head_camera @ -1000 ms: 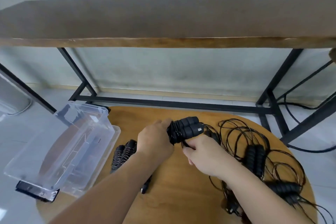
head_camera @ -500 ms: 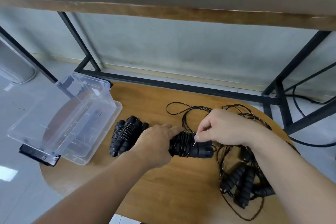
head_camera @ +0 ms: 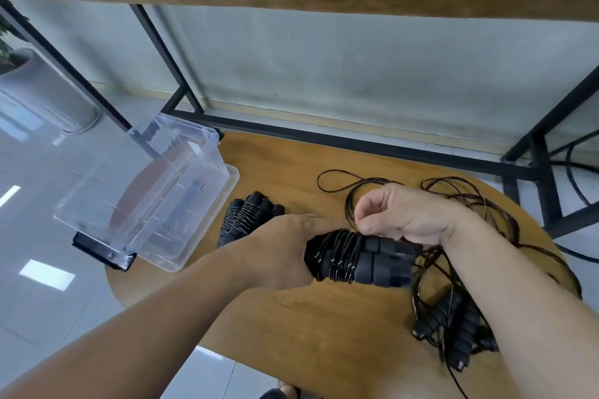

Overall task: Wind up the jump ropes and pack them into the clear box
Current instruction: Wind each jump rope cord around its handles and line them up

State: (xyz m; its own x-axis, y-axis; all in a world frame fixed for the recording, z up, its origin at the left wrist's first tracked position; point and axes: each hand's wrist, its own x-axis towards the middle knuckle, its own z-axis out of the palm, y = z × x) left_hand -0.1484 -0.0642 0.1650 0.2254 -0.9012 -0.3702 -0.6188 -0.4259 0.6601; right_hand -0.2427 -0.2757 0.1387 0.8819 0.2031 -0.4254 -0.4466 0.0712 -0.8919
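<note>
1. The round wooden table [head_camera: 291, 317] has a smooth, warm-grained top under both hands.
2. The clear box [head_camera: 146, 191], rectangular thin glossy plastic, stands open on the table's edge, well left of the left fingers; its lid [head_camera: 207, 220] lies beneath it.
3. A loose tangle of ropes [head_camera: 453, 301], thin black cord with ribbed foam grips, sprawls below and behind the right fingers.
4. The left hand [head_camera: 278, 253] grips one end of the paired black handles [head_camera: 366, 259], fingers curled round them; glossy cord coils tightly about their middle.
5. The right hand [head_camera: 405, 214] pinches the thin cord [head_camera: 351, 204] just above the coils.
6. A wound rope bundle [head_camera: 249, 220] lies between the box and the left fingers.
</note>
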